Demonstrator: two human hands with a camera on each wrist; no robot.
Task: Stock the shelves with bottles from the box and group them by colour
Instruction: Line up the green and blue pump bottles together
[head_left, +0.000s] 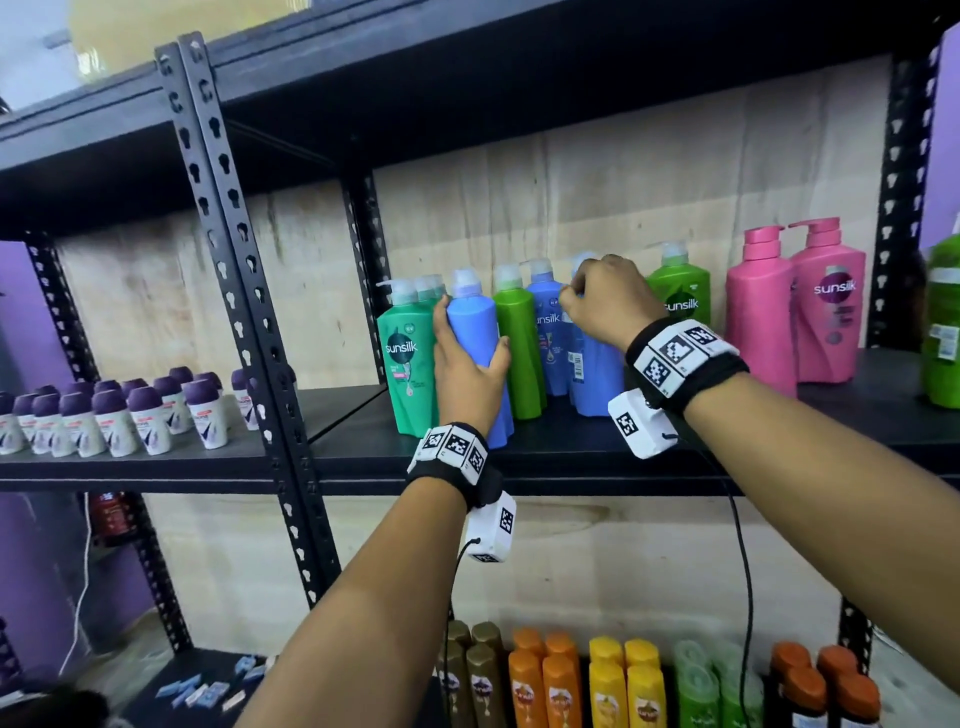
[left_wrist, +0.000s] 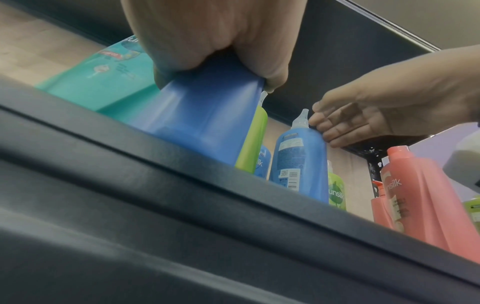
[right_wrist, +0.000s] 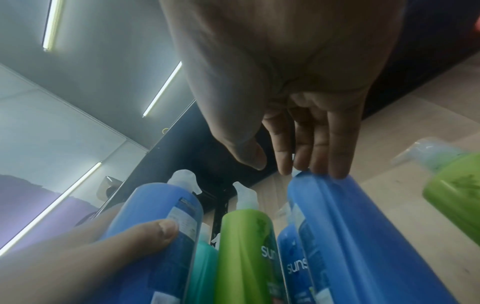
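My left hand (head_left: 467, 361) grips a blue pump bottle (head_left: 475, 322) around its middle, standing at the front of the black shelf (head_left: 571, 460); the left wrist view shows this bottle (left_wrist: 205, 115) tilted at the shelf edge. To its left stands a teal bottle (head_left: 408, 364), to its right a green bottle (head_left: 519, 343). My right hand (head_left: 597, 296) rests its nearly straight fingers (right_wrist: 335, 148) on the shoulder of a second blue bottle (head_left: 597, 374), thumb apart. A third blue bottle (head_left: 545, 322) stands behind.
A light green bottle (head_left: 680, 296) and two pink bottles (head_left: 831, 312) stand further right, and another green bottle (head_left: 943, 332) at the frame's edge. Purple-capped roll-ons (head_left: 104, 415) fill the left shelf bay. Brown, orange, yellow and green bottles (head_left: 571, 686) line the lower shelf.
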